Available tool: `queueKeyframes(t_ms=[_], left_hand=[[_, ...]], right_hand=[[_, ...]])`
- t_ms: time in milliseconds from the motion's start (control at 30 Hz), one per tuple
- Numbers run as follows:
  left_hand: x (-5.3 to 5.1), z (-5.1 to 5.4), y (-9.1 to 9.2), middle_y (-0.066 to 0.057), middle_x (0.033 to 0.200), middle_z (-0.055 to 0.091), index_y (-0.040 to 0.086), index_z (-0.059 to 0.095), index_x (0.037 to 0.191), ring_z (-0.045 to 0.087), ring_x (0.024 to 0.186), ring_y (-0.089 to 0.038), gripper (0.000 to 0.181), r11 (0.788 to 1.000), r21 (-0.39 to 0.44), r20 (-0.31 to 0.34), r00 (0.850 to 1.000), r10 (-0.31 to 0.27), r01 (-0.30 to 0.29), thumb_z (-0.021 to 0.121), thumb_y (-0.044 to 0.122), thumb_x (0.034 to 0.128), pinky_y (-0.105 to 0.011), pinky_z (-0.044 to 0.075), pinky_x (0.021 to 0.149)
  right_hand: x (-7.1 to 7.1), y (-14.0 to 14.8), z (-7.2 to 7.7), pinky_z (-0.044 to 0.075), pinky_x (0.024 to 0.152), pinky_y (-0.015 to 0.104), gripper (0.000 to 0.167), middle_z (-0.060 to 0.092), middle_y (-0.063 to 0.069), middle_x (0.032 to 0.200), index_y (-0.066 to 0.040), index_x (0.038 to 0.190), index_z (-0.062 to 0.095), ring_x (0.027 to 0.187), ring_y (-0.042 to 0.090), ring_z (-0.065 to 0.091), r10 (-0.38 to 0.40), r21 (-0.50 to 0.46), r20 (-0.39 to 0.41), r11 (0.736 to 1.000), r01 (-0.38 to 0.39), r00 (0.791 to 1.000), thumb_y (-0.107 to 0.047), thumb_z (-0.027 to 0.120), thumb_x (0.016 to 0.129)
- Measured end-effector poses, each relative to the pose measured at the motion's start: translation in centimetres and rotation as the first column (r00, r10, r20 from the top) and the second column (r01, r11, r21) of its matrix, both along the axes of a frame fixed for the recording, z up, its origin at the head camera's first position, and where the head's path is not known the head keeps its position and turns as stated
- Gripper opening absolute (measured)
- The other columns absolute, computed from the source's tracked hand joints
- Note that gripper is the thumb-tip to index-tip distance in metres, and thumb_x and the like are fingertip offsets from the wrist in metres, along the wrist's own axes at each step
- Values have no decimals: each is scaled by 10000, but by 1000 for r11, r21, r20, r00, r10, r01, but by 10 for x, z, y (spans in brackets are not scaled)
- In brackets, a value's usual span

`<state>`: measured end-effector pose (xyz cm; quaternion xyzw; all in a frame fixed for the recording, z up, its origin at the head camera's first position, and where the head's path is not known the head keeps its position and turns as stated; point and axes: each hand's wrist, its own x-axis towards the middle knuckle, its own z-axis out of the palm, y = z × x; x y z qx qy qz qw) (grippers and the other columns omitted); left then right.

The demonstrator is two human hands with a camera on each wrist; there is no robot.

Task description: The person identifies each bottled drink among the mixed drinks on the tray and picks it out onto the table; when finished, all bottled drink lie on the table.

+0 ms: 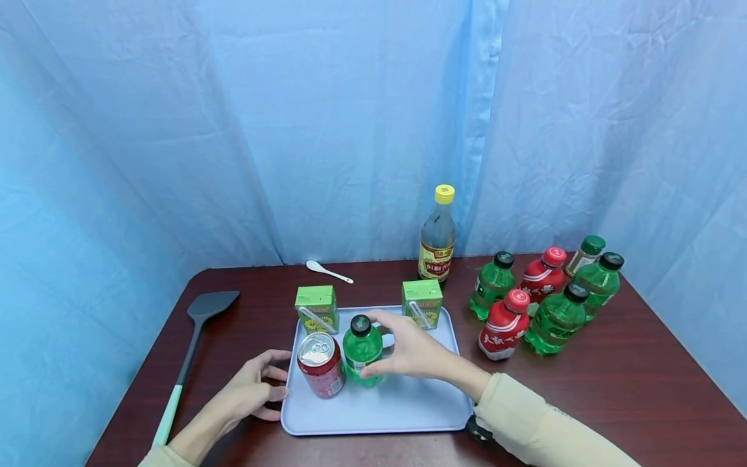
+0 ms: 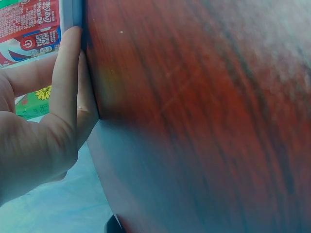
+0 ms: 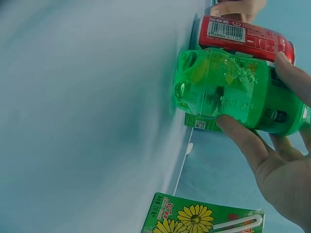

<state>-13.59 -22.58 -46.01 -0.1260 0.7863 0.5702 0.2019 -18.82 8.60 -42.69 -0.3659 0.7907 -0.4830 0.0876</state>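
A green soda bottle with a black cap is upright over the light tray, beside a red soda can. My right hand grips this bottle, thumb on one side and fingers on the other, as the right wrist view also shows on the bottle. Whether its base touches the tray is hard to tell. At the tray's left rim, my left hand rests its fingertips against the edge; its fingers look extended in the left wrist view. Two green drink cartons, one left and one right, stand at the tray's back corners.
On the right side of the table are several green bottles, red bottles and a green-capped jar. A yellow-capped sauce bottle stands behind the tray, near a white spoon. A spatula lies at left.
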Motion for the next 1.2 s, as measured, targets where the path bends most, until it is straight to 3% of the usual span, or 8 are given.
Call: queueKeyframes(t_ms=[233,467,700,967,1200], left_hand=[[0,1,0,-195,1099,568,33,468,1448,630,862,-277,667,1000,4,-1,1000,-1,1,664,-126,831,-505,600,586],[0,1,-1,-195,1097,568,30,463,1448,634,857,-274,665,1000,0,1,1000,-1,1,663,-124,833,-505,600,587],[0,1,0,-193,1095,565,32,466,1448,628,862,-275,665,1000,4,-4,1000,-3,3,664,-124,833,-502,600,585],[0,0,0,-192,1102,571,40,468,1449,634,857,-278,669,1000,-3,6,1000,-1,1,669,-119,832,-504,599,588],[-1,-1,-1,-192,1104,571,38,464,1454,639,848,-274,671,1000,-2,3,1000,-7,7,675,-112,835,-504,599,590]], right_hand=[[8,10,13,592,795,303,855,603,-65,1330,-158,1466,488,1141,267,597,-17,27,109,1000,14,994,-274,928,742],[18,26,33,601,775,322,767,623,-59,1285,-182,1400,544,1109,224,611,-6,74,101,997,-2,995,-291,926,743],[28,44,53,601,729,298,751,643,-33,1229,-166,1378,564,1102,261,613,-88,143,83,987,75,993,-325,925,739],[34,69,69,608,700,309,766,644,-31,1212,-194,1386,554,1101,288,604,-134,109,115,987,122,984,-335,929,732],[42,92,81,613,737,373,740,667,-31,1179,-222,1364,556,1002,221,666,-165,71,112,985,158,980,-323,929,733]])
